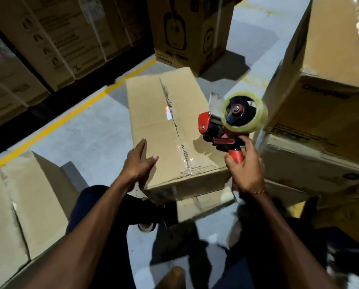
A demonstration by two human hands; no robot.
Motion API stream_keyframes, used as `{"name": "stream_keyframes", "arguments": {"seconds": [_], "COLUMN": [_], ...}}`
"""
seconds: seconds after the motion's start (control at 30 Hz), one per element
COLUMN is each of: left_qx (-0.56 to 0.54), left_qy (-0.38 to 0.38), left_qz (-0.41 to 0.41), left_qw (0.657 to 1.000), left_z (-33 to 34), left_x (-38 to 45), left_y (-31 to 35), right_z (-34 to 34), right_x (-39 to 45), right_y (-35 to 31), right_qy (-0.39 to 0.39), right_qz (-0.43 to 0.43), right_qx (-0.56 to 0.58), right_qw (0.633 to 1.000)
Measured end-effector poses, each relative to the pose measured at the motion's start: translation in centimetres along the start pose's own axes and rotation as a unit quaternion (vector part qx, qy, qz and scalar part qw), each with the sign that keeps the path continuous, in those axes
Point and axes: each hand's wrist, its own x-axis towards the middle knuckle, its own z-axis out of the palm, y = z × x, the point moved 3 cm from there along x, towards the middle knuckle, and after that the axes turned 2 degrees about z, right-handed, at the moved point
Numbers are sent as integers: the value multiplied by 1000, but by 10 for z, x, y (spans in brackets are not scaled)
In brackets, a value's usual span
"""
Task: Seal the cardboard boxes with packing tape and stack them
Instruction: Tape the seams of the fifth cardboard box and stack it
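Note:
A plain brown cardboard box (153, 122) lies in front of me, its top flaps closed along a ragged centre seam with a short strip of clear tape at the near end. My left hand (139, 161) rests flat on the box's near left corner, fingers straight. My right hand (245, 170) grips the red handle of a tape dispenser (226, 124), which carries a roll of clear tape (244, 112). The dispenser hovers over the box's near right edge, with a loose tape end sticking up.
A stack of taped boxes (324, 113) rises close on the right. Another closed box (18, 205) stands at the near left. A printed carton (187, 32) stands behind, and shelved cartons (49, 38) line the left beyond a yellow floor line (70, 115).

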Motion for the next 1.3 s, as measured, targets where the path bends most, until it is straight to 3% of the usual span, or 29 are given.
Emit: {"name": "stream_keyframes", "arguments": {"seconds": [0.13,0.37,0.47,0.63,0.97,1.13,1.3], "left_qx": [17,83,78,-71,-142,-109,12], "left_qy": [-71,-55,-35,-7,6,7,46], "left_qz": [41,102,67,-45,-44,-10,31], "left_qw": [996,990,994,996,989,994,998], "left_z": [3,4,3,9,5,-2,4], "left_x": [8,-21,-43,-64,-26,3,-7], "left_y": [13,21,9,-19,-30,-15,-12], "right_z": [-16,-17,-14,-10,-2,13,12], "right_x": [-46,-92,-99,-96,-95,-97,-97], "right_y": [9,19,15,19,16,-3,-6], "right_qy": [18,22,14,-7,-39,-56,-31], "right_qz": [-2,19,14,22,-42,-144,-131], "right_qx": [-28,12,10,-2,-73,-156,-158], "right_qw": [999,1000,1000,1000,996,976,978]}}
